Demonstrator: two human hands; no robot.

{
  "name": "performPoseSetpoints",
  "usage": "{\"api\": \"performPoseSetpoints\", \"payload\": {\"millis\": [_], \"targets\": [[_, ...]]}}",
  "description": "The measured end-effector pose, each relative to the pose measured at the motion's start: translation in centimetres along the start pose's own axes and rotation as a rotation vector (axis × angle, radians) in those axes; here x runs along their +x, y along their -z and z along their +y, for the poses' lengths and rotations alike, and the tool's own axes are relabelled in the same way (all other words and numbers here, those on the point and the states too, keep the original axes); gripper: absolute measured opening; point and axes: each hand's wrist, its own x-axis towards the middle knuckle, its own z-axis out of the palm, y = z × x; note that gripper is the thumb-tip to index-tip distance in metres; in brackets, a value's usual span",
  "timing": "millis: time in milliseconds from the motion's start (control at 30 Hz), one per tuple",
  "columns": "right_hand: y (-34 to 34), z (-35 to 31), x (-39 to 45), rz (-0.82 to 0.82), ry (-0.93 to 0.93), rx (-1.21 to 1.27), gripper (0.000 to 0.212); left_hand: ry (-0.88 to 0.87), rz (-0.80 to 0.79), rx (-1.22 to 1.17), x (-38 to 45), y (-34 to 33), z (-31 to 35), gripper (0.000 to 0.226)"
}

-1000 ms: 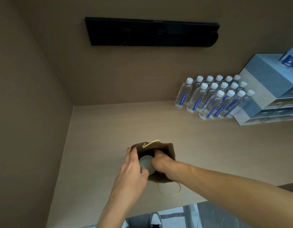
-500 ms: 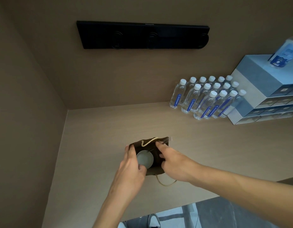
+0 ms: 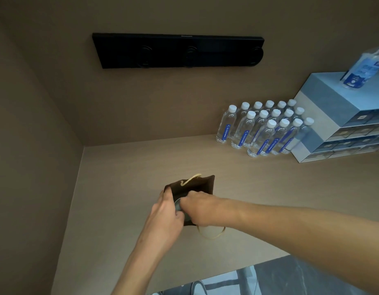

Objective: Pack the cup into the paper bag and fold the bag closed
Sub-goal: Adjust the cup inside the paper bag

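Note:
The dark brown paper bag (image 3: 202, 184) stands on the beige counter, its mouth facing up at me. Inside it, only a grey sliver of the cup (image 3: 177, 204) shows between my hands. My left hand (image 3: 165, 212) grips the bag's left rim. My right hand (image 3: 198, 207) lies across the mouth with fingers curled down over the cup, apparently holding the bag's near edge; its fingertips are hidden. One cream rope handle (image 3: 191, 179) lies over the far rim. The other rope handle (image 3: 210, 236) hangs onto the counter near me.
Several water bottles (image 3: 262, 129) stand at the back right beside stacked blue-grey boxes (image 3: 333, 116), with one more bottle (image 3: 364, 69) on top. A black bar (image 3: 178, 50) is fixed to the back wall. A side wall closes off the left; the counter's front edge (image 3: 227, 275) is close.
My right hand moved from the bag's far right rim leftward across the mouth, covering most of the cup. My left hand stays on the left rim.

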Motion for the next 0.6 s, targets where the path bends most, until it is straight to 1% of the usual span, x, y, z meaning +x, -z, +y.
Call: {"api": "performPoseSetpoints", "payload": {"millis": [67, 133, 200, 233, 300, 333, 433, 500, 600], "targets": [[-0.4, 0.2, 0.9, 0.069, 0.139, -0.314, 0.024, 0.010, -0.002, 0.016, 0.5, 0.0, 0.0, 0.059], [-0.7, 0.6, 2.3, 0.061, 0.195, -0.599, 0.029, 0.046, -0.002, 0.039, 1.0, 0.0, -0.1, 0.057], [-0.8, 1.1, 3.4, 0.004, 0.208, -0.786, 0.035, 0.058, -0.004, 0.062, 1.4, 0.1, -0.2, 0.057], [-0.8, 1.3, 3.9, -0.021, 0.204, -0.826, 0.037, 0.057, -0.005, 0.063, 1.6, 0.2, -0.2, 0.057], [-0.9, 1.6, 5.0, -0.055, 0.177, -0.816, 0.038, 0.058, -0.010, 0.039, 1.9, 0.2, -0.1, 0.057], [-1.2, 1.7, 5.4, -0.064, 0.154, -0.772, 0.038, 0.062, -0.017, 0.021, 2.0, 0.3, -0.1, 0.058], [-1.6, 1.7, 5.8, -0.097, 0.060, -0.496, 0.037, 0.076, -0.040, 0.000, 2.3, 0.2, -0.3, 0.060], [-1.1, 1.5, 5.5, -0.114, 0.024, -0.324, 0.034, 0.095, -0.073, -0.009, 2.5, 0.2, -0.5, 0.067], [-0.1, 1.0, 4.8, -0.139, 0.011, -0.183, 0.035, 0.098, -0.105, -0.018, 2.9, 0.4, -0.7, 0.071]]}}
